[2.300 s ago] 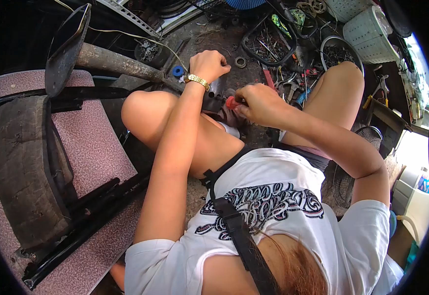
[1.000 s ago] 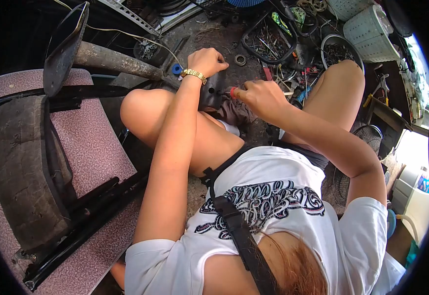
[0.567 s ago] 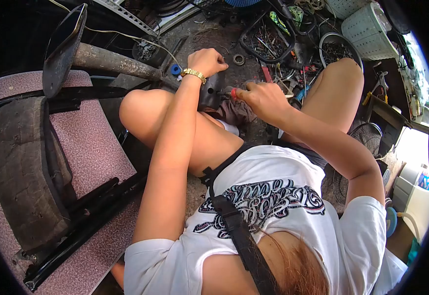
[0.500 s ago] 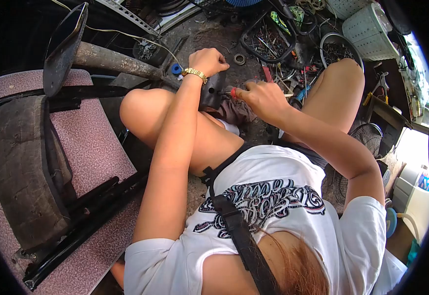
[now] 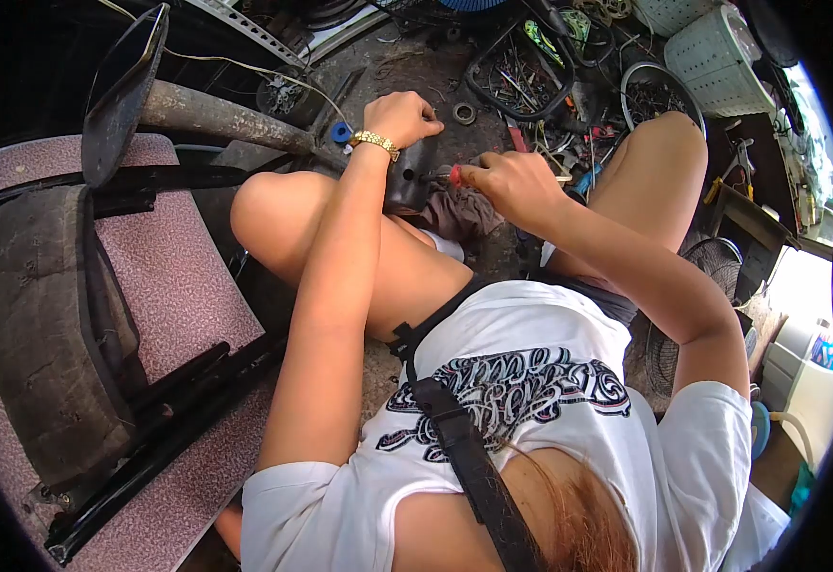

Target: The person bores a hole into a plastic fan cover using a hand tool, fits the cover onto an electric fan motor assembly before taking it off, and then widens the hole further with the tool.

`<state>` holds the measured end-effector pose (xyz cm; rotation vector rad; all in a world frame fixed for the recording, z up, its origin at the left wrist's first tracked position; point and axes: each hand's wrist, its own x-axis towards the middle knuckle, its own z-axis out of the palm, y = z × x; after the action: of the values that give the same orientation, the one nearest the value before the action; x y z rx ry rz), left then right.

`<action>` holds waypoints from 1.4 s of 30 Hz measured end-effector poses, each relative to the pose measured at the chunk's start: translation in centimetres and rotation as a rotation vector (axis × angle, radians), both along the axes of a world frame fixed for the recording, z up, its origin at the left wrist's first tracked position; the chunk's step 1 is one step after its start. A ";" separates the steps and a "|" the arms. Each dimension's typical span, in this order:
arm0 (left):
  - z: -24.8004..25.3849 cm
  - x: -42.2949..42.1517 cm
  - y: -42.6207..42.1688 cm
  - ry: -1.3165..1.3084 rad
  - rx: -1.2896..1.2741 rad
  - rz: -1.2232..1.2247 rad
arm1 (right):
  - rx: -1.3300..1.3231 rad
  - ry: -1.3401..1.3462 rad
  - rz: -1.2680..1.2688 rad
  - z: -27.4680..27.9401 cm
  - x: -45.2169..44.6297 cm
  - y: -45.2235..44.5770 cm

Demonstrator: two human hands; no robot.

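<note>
My left hand (image 5: 403, 121), with a gold watch (image 5: 375, 143) on its wrist, is closed over the top end of a black part (image 5: 405, 187) with round holes in its side. In my right hand (image 5: 514, 187) is a screwdriver with a red handle (image 5: 455, 175). Its thin shaft points left and reaches the side of the black part near a hole; the exact contact is too small to tell. A brown cloth (image 5: 462, 212) lies below the shaft, beside the black part.
A blue ring (image 5: 341, 132) and a metal ring (image 5: 464, 113) lie near my left hand. Beyond are a black tray of small parts (image 5: 519, 84), a round bowl (image 5: 662, 93) and loose tools. A rusty post (image 5: 230, 119) stands at the left.
The screwdriver has shifted slightly, more of its shaft showing beside the black part than earlier. My left hand has stayed nearly in place; the black part shows more than at first.
</note>
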<state>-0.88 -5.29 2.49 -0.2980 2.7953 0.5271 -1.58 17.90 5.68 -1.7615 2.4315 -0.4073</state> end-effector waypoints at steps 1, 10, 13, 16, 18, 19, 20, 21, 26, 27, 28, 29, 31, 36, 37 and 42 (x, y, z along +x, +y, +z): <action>0.0 0.0 -0.1 0.000 0.002 0.000 | -0.011 -0.032 -0.025 -0.3 0.1 0.1; -0.1 0.1 -0.1 0.003 -0.016 -0.010 | 0.017 -0.331 -0.254 -1.8 1.4 0.6; 0.1 0.1 -0.2 -0.001 -0.001 0.006 | 0.013 -0.476 -0.323 -2.2 1.8 0.7; 0.3 0.1 -0.1 -0.016 0.007 0.015 | -0.059 -0.575 -0.346 -2.8 2.1 0.9; 0.4 0.2 0.0 -0.006 -0.018 0.026 | -0.121 -0.614 -0.347 -3.0 2.2 0.9; 0.5 0.2 0.1 -0.007 -0.020 0.025 | -0.071 -0.759 -0.363 -2.9 2.1 0.8; 0.5 0.3 0.3 -0.005 -0.027 0.026 | -0.020 -0.904 -0.379 -2.8 2.1 0.7; 0.6 0.3 0.5 -0.002 -0.034 0.026 | -0.022 -0.905 -0.379 -2.6 2.2 0.6; 0.3 0.3 0.7 0.030 -0.047 0.028 | 0.027 -1.296 -0.540 -2.0 2.3 0.0; 0.2 0.4 0.8 0.038 -0.048 0.034 | 0.027 -1.297 -0.540 -2.0 2.3 0.0; 0.2 0.4 0.7 0.038 -0.049 0.033 | 0.062 -1.315 -0.550 -1.3 2.2 -0.1; 0.2 0.4 0.7 0.043 -0.049 0.030 | 0.096 -1.334 -0.561 -1.0 2.1 -0.1; 0.3 0.3 0.8 0.049 -0.048 0.025 | 0.074 -1.306 -0.548 -1.6 2.1 -0.2; 0.4 0.4 0.5 0.037 -0.044 0.021 | -0.001 -1.030 -0.432 -2.4 2.0 0.1; 0.5 0.3 0.6 0.038 -0.044 0.019 | -0.013 -0.989 -0.420 -2.6 2.0 0.1; 0.5 0.3 0.7 0.011 -0.061 0.030 | -0.032 -1.007 -0.401 -2.7 2.1 0.0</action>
<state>-0.53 -4.60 2.97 -0.3517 2.8255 0.4518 0.51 17.89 2.95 -0.7110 1.9462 -1.0540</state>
